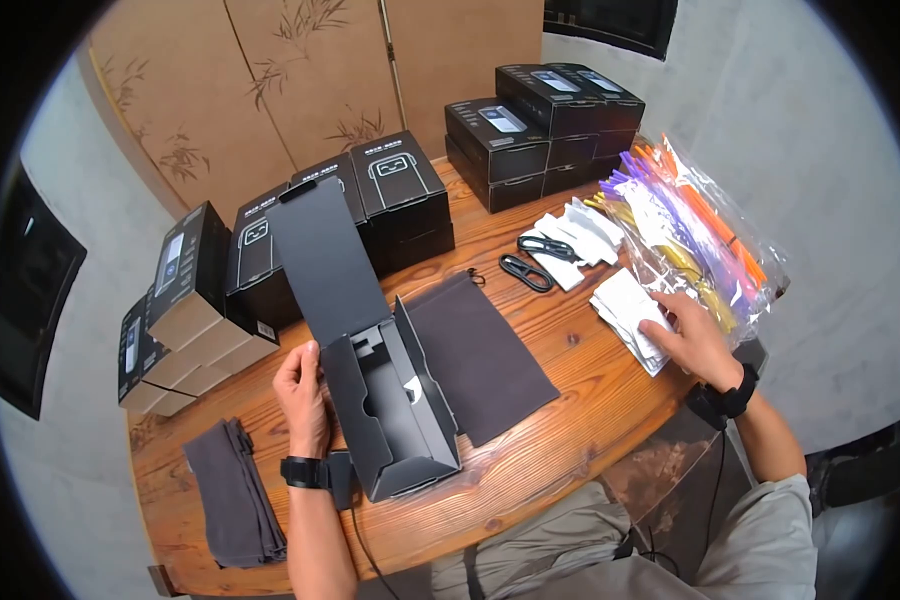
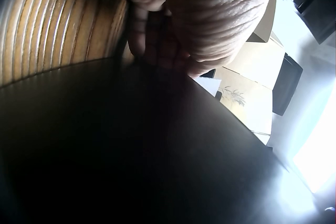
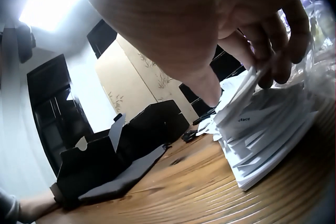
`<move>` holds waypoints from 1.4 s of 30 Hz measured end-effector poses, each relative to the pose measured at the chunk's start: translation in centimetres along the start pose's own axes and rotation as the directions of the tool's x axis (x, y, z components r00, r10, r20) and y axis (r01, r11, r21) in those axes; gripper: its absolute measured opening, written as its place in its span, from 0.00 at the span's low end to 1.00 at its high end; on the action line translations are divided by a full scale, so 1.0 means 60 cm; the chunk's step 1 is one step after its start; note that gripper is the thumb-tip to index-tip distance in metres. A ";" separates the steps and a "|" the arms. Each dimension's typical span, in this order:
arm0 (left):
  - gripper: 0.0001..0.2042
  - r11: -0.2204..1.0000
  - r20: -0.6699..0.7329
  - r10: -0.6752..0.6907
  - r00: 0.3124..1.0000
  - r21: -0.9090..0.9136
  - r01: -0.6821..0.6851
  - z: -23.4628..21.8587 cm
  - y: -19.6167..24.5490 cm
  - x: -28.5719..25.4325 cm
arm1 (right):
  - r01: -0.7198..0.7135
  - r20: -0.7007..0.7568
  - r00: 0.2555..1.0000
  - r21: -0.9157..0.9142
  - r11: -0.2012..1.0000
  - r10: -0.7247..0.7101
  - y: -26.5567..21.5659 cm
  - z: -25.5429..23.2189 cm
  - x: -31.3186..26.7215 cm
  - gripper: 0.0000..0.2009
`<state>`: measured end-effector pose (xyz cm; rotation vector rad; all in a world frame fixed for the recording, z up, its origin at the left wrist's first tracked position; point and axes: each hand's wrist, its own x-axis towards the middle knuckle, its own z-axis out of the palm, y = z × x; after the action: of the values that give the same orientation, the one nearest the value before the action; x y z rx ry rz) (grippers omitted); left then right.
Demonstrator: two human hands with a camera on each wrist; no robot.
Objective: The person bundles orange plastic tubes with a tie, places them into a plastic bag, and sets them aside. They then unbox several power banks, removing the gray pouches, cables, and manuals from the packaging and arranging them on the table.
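An open black box [image 1: 395, 410] stands near the table's front, its long lid [image 1: 330, 255] raised and a small white patch inside. Beside its left wall is my left hand [image 1: 302, 390], fingers loosely bent along the box; the left wrist view has the dark box wall [image 2: 131, 145] in front of the fingers. At the right, my right hand [image 1: 692, 340] pinches the upper papers of a stack of white leaflets [image 1: 625, 310]. In the right wrist view, the top leaflets [image 3: 239, 100] bend up between the thumb and fingers, over the remaining stack [image 3: 262, 153].
A dark cloth pouch [image 1: 485, 365] lies flat right of the box, and folded pouches [image 1: 232, 490] lie at left. Black cables [image 1: 526, 272] rest by white packets [image 1: 590, 235]. Bagged colourful sticks [image 1: 690, 220] and closed black boxes [image 1: 400, 190] stand behind.
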<state>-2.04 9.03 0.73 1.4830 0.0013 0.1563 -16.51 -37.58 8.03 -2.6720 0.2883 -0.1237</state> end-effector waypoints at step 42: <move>0.11 0.996 0.025 0.084 0.996 0.028 -0.084 0.000 -0.002 0.000 | 0.791 0.116 0.612 -0.078 0.607 -0.782 -0.225 0.139 0.011 0.12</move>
<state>-2.00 9.00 0.62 1.5149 -0.0784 0.2075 -12.31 -22.34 6.57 -2.7039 -0.9804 -0.2857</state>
